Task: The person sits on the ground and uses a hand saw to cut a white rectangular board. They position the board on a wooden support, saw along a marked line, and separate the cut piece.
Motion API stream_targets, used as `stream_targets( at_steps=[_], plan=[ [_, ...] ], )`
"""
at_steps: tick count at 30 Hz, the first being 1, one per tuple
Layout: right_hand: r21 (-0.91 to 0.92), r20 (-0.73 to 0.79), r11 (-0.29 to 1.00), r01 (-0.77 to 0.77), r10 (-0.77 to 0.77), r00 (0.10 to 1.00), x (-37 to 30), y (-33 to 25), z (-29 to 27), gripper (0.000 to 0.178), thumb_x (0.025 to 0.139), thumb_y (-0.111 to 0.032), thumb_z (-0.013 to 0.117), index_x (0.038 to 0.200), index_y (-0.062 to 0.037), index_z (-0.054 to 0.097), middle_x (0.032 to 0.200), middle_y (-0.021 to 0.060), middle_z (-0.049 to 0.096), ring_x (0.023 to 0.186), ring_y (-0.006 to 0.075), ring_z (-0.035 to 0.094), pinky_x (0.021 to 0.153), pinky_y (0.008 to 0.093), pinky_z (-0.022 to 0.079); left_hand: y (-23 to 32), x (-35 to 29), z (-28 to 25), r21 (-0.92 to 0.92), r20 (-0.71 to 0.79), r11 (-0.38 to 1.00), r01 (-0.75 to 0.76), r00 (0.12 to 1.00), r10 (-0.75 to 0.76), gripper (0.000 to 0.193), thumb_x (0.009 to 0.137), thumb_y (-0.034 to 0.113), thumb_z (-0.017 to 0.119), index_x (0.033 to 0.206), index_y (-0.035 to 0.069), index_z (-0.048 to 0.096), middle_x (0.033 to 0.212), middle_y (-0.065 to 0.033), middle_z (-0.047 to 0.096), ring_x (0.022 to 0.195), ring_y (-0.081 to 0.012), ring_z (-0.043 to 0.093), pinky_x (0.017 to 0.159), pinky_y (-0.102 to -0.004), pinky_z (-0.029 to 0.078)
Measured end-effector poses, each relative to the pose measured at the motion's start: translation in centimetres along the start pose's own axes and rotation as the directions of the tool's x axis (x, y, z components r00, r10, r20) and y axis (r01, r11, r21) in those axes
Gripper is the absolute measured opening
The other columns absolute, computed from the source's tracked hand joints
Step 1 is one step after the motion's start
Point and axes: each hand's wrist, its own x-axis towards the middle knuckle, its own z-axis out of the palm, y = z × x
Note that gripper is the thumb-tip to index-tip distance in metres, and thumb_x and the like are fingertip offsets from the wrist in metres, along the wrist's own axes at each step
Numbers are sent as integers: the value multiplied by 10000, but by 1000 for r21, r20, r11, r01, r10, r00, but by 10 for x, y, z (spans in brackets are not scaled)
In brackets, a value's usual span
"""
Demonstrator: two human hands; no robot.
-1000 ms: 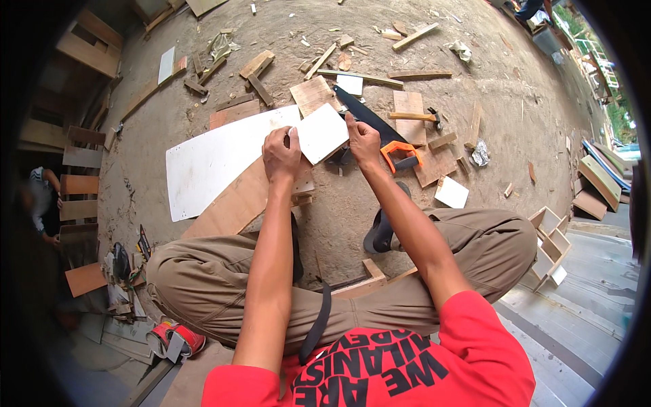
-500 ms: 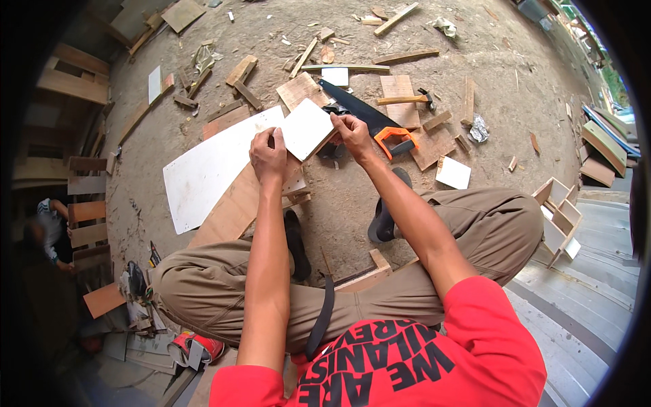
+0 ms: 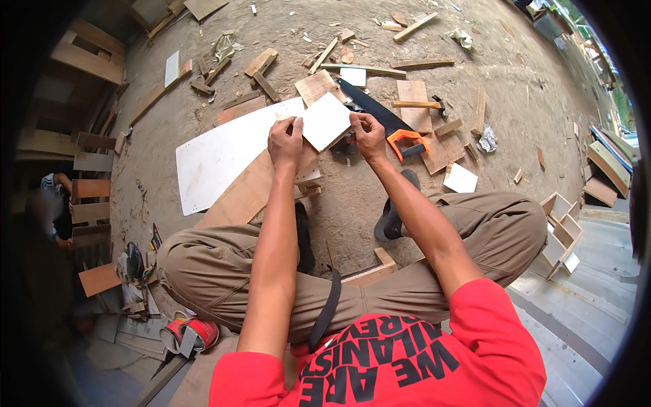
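Observation:
A small white board (image 3: 328, 121), squarish with a brown edge, lies between my hands, tilted over the larger pieces below. My left hand (image 3: 285, 141) is closed, pinching its left edge between thumb and fingers. At the right corner, my right hand (image 3: 369, 137) pinches the same board with its fingertips. Under and beside it on the left are a large white panel (image 3: 220, 152) and a brown plywood strip (image 3: 241, 190). Just beyond my right hand lies a handsaw (image 3: 371, 107) with an orange handle; dark items under the board are partly hidden.
A hammer (image 3: 424, 104) rests on plywood at the right, near a small white tile-like piece (image 3: 461, 178). Wood offcuts lie scattered on the dirt ground (image 3: 536, 88). A small wooden compartment frame (image 3: 561, 234) stands by my right knee. At far left, another person (image 3: 57, 197) is partly visible.
The view has turned slightly, so most of the scene sits farther right in the picture. Both hands still grip the small white board, with little other visible change.

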Motion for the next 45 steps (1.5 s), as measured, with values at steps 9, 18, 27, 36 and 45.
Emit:
stream_targets(
  at_steps=[9,18,27,36,45],
  plan=[
    [138,26,988,-70,67,997,5,-4,-1,494,985,-480,591,1045,4,671,733,66,686,523,118,634,452,228,462,2,-6,0,175,-70,982,-68,994,81,317,931,298,642,1032,11,731,1049,-152,704,986,-329,665,908,-388,495],
    [7,35,999,-35,35,999,0,-5,-6,456,987,-470,588,1015,-18,633,727,75,690,548,134,645,487,261,507,3,-5,3,106,-15,991,-78,997,80,312,953,278,605,1030,-3,716,1052,-184,703,1000,-335,659,906,-405,495],
    [-652,-321,756,51,-337,885,29,6,-130,443,948,-376,566,718,-6,647,648,210,621,614,397,639,569,453,473,-5,0,5,125,1,987,-100,995,100,309,978,269,581,1059,-3,704,1026,-173,718,964,-296,686,877,-383,513],
    [498,-835,475,-726,489,-252,2,82,-266,765,836,-268,676,1365,90,253,1340,323,448,1151,440,582,942,492,537,-8,1,5,158,-21,985,-67,997,71,318,975,262,581,1050,-25,696,1012,-171,711,938,-290,682,863,-375,518],
    [697,-689,435,-570,626,-365,-6,143,-310,879,861,-398,670,1364,167,223,1326,337,474,1153,431,590,913,457,552,-2,-3,11,177,-17,984,5,1000,-2,323,981,280,591,1073,-13,692,1031,-160,713,946,-273,679,860,-364,522]
  ],
)
